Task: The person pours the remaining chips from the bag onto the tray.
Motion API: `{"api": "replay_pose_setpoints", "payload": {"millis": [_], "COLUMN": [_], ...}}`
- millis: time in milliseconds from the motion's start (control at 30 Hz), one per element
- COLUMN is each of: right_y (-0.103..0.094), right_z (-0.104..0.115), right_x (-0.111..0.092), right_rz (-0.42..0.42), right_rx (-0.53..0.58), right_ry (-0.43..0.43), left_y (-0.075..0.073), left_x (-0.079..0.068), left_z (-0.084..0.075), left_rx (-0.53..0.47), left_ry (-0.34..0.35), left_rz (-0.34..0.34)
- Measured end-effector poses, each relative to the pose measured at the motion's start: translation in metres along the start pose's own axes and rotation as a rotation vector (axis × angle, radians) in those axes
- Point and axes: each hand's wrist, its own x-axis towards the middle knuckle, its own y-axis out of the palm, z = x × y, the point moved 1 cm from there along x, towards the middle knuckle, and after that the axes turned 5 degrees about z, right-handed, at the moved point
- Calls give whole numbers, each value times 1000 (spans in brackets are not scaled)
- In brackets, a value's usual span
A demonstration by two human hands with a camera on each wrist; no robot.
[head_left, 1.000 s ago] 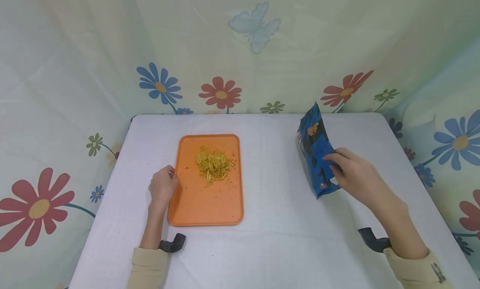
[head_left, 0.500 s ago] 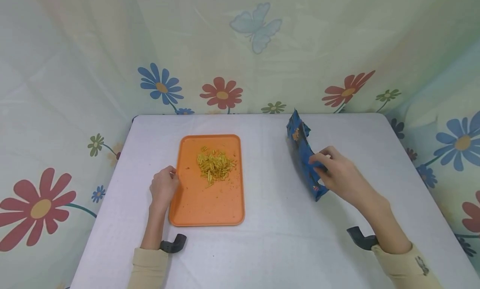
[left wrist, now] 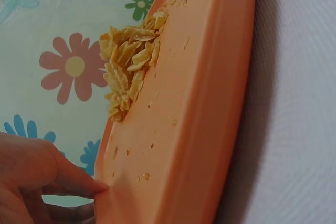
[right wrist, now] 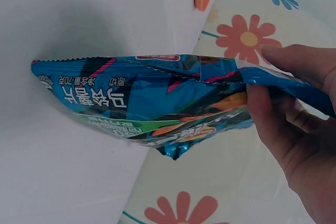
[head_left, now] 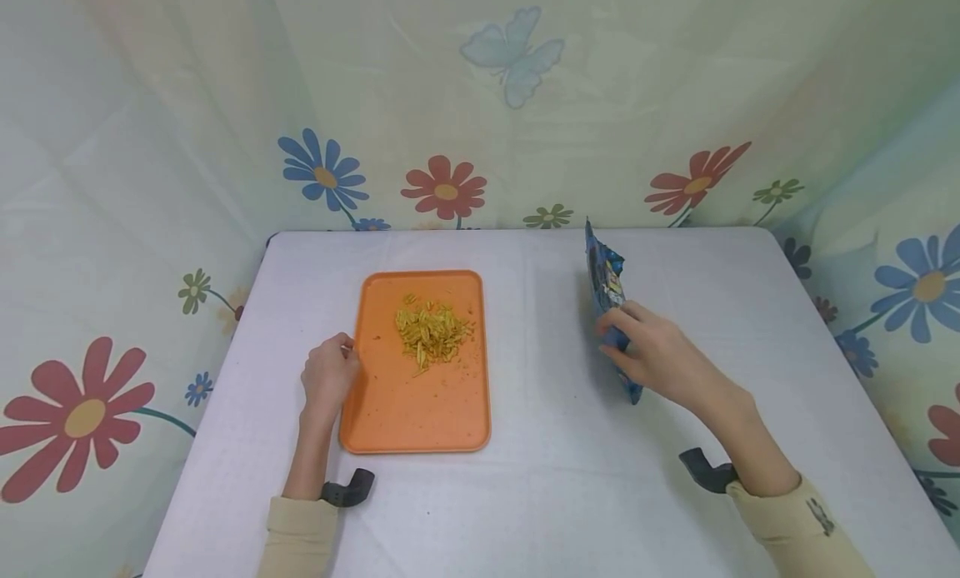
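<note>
My left hand [head_left: 327, 376] pinches the left rim of an orange tray [head_left: 412, 411] that lies on the table. In the left wrist view, a fingertip rests over the rim. Broken yellow potato chips [head_left: 431, 335] are heaped on the upper part of this tray, with crumbs scattered round them. Over at the right, my right hand [head_left: 660, 357] pinches a blue potato chip bag [head_left: 604, 270] by its edge. Seen from the right wrist, the bag [right wrist: 113, 95] is creased and stands edge-on, with the thumb and fingers on either side of its edge. The hand covers its middle in the head view.
A white cloth [head_left: 525, 503] covers the table. Behind and beside it hangs a pale curtain [head_left: 420, 78] printed with flowers and a butterfly. Dark wrist mounts [head_left: 348, 488] stick out at both sleeves.
My right hand has moved left with the chip bag, and the bag has turned from showing its face to nearly edge-on. The left hand and the tray have stayed put.
</note>
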Motion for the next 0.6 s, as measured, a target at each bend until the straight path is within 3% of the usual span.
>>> {"api": "replay_pose_setpoints", "payload": {"millis": [400,600], "right_y": [11,21], "right_z": [9,14], "right_x": [7,10], "right_rz": [181,214], "right_rx": [55,100], "right_ry": [78,78], "left_y": [-1,2], "left_x": [2,2], "left_z": [2,2], "left_rx": [0,-7], "left_ry": [7,18], "left_rz": [8,4]}}
